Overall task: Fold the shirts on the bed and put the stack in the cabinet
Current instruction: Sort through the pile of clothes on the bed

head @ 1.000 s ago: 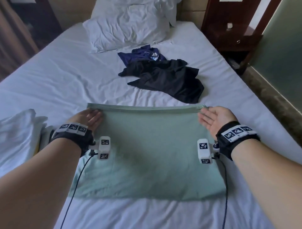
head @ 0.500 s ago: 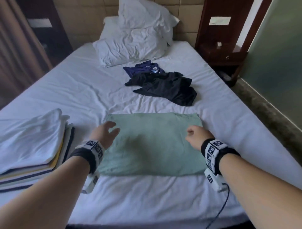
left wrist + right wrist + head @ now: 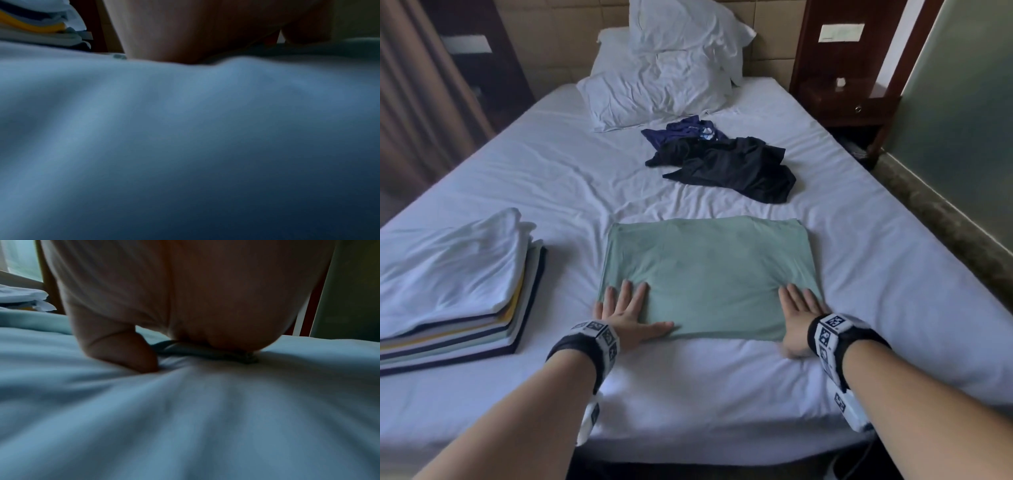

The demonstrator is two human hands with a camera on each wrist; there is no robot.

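A pale green shirt [image 3: 709,274], folded into a rectangle, lies on the white bed sheet [image 3: 551,178] in front of me. My left hand [image 3: 625,310] lies flat on its near left corner, fingers straight, thumb along the near edge. My right hand [image 3: 799,313] lies flat on the near right corner; in the right wrist view the thumb [image 3: 121,350] presses into the sheet beside the green shirt's edge [image 3: 205,352]. A stack of folded shirts [image 3: 458,291] sits at the left, white on top. Unfolded dark shirts [image 3: 726,161] lie further up the bed.
Two white pillows [image 3: 664,78] lean at the headboard. A dark wooden nightstand [image 3: 846,99] stands at the right of the bed, and a greenish wall [image 3: 962,120] runs along the right. Brown curtains [image 3: 417,102] hang at the left.
The green shirt went from a longer panel to a shorter folded rectangle. Both hands came back from its far edge and now lie flat on its near corners.
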